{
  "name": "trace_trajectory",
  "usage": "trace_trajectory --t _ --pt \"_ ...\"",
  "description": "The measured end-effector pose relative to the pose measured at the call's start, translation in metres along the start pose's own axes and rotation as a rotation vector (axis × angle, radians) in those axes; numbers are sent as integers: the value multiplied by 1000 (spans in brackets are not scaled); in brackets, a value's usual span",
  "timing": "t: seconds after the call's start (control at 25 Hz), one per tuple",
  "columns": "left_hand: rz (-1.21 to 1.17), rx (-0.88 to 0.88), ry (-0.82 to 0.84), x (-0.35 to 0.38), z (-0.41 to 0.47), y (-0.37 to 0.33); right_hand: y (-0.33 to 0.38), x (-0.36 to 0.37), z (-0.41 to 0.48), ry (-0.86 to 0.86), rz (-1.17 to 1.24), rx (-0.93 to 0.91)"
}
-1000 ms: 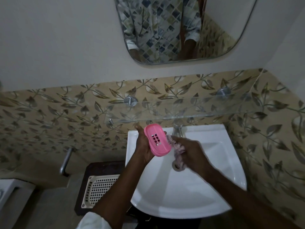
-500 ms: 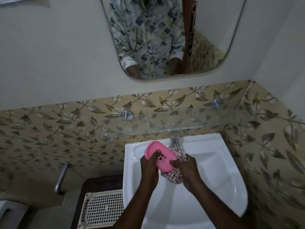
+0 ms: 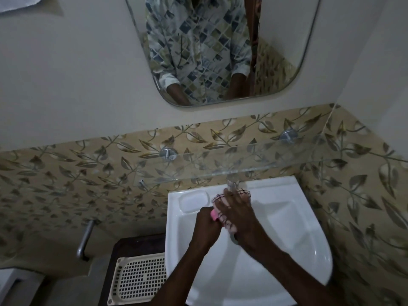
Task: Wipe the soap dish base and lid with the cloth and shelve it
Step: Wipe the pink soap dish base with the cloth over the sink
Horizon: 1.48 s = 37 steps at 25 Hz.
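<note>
Leaf-patterned tiles back a white sink (image 3: 276,250) at centre frame, and over it both hands have closed in. A second ago the pink dish (image 3: 213,215) faced up in plain sight; now the right hand (image 3: 237,214) presses one cloth (image 3: 229,224) flat across it, fingers spread, and only a pink sliver shows. Left hand (image 3: 206,224) is clenched on the dish edge. Wiping is underway; the one glass shelf (image 3: 220,165) above waits. One dish piece visible.
</note>
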<state>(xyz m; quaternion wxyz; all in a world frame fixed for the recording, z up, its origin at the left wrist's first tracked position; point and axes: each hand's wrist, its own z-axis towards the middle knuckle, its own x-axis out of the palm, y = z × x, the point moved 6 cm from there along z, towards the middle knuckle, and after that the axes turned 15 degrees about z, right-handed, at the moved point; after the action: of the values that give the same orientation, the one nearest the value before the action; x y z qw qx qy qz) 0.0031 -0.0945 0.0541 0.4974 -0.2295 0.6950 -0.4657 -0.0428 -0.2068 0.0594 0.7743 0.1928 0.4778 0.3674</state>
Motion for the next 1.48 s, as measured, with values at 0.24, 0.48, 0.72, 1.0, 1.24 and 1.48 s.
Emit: trace_trajectory --t 0.24,0.48,0.72,1.0,1.24,1.48 --pt "81 22 -65 -3 4 2 -13 4 -2 59 42 84" --pt "55 13 -84 1 -6 1 -14 -2 -7 30 177 124" --pt "-12 -18 -114 -5 -4 3 -6 -4 2 -73 263 162" --pt "-65 -9 -131 -6 -14 3 -16 -22 10 -221 276 277" --pt "204 -145 270 0 -2 3 3 -34 26 -127 203 19" --pt "328 26 -139 -11 8 -22 2 -16 11 -218 269 229"
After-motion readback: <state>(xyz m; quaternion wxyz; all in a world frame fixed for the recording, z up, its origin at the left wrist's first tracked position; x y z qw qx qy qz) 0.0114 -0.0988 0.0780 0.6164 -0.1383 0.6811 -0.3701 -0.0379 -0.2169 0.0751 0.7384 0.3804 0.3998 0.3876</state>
